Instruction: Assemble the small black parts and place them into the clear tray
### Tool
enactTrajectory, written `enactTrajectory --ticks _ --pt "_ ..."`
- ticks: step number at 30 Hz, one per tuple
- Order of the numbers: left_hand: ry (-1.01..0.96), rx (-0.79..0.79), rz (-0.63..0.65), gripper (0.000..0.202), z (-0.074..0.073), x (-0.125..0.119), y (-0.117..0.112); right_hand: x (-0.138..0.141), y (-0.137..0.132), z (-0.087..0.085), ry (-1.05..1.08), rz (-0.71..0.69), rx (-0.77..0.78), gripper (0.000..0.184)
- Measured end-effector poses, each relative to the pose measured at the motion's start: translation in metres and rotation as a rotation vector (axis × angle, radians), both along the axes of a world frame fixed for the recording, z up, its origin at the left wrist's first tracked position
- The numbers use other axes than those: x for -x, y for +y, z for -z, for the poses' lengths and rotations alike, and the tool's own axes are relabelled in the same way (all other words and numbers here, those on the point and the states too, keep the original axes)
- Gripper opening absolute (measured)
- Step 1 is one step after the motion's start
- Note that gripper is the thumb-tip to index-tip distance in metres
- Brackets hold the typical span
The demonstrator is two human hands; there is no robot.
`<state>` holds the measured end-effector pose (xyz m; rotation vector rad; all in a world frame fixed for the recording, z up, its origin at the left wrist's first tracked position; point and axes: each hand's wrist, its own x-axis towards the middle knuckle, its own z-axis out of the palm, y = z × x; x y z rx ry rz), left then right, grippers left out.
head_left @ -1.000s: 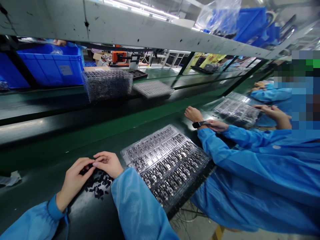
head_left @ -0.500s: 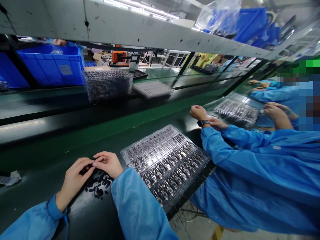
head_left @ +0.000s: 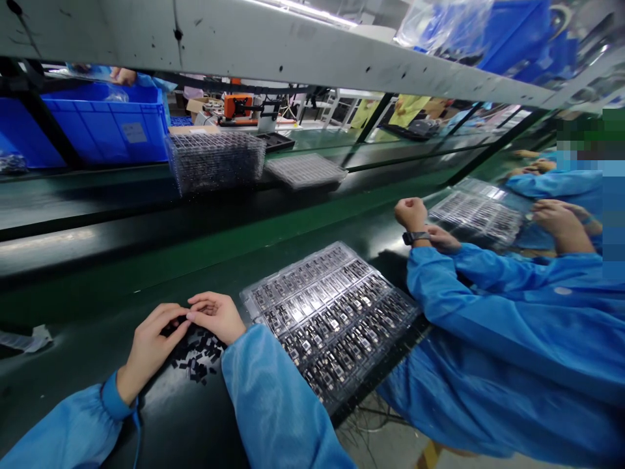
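Observation:
My left hand point(head_left: 152, 342) and my right hand point(head_left: 217, 317) meet at the fingertips over the dark workbench. Both are closed in a pinch, and whatever sits between the fingertips is too small or too hidden to name. Just below them lies a loose pile of small black rectangular pieces point(head_left: 199, 357), partly covered by my hands. Beside my right forearm rests a clear plastic tray point(head_left: 251, 296), tilted across the bench, with rows of small electronic parts point(head_left: 334, 322) in its pockets.
A co-worker's hands point(head_left: 411, 213) with a wristwatch are close on the right, beyond the tray. Another filled tray point(head_left: 481, 212) lies farther off. Behind the bench stand stacked clear trays point(head_left: 217, 159), a flat tray point(head_left: 306, 170) and a blue bin point(head_left: 105, 130). A shelf beam point(head_left: 293, 49) crosses above.
The whole view has shifted slightly, so most things sit a little farther right. My hands keep the same fingertip-to-fingertip pose; the tray and the black pieces look unmoved on the bench.

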<state>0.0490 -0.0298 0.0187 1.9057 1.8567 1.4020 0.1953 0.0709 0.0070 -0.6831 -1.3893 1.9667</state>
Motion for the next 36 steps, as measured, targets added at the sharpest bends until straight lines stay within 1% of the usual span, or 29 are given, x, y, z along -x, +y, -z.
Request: enactTrajectory --ticks 9,16,23,29,36 --pt "0.008 0.052 0.007 0.016 0.0027 0.0023 -0.0006 0.0006 0.0009 0.0004 0.033 -0.012 0.018 0.045" --pt "-0.014 0.061 -0.006 0.016 0.0 0.0009 0.0 -0.0001 0.0017 0.0005 0.032 -0.007 0.024 0.044" --pt "0.009 0.054 -0.005 0.014 -0.001 0.0006 -0.0004 -0.0004 0.0015 0.0018 0.011 -0.006 -0.006 0.045" --pt "0.018 0.034 -0.011 0.013 -0.0017 0.0002 -0.0008 -0.0016 0.0013 -0.0009 0.019 -0.009 -0.02 0.04" --pt "0.006 0.069 -0.018 0.017 -0.0049 -0.0007 -0.0012 -0.0042 0.0015 -0.0046 0.01 -0.044 -0.051 0.042"
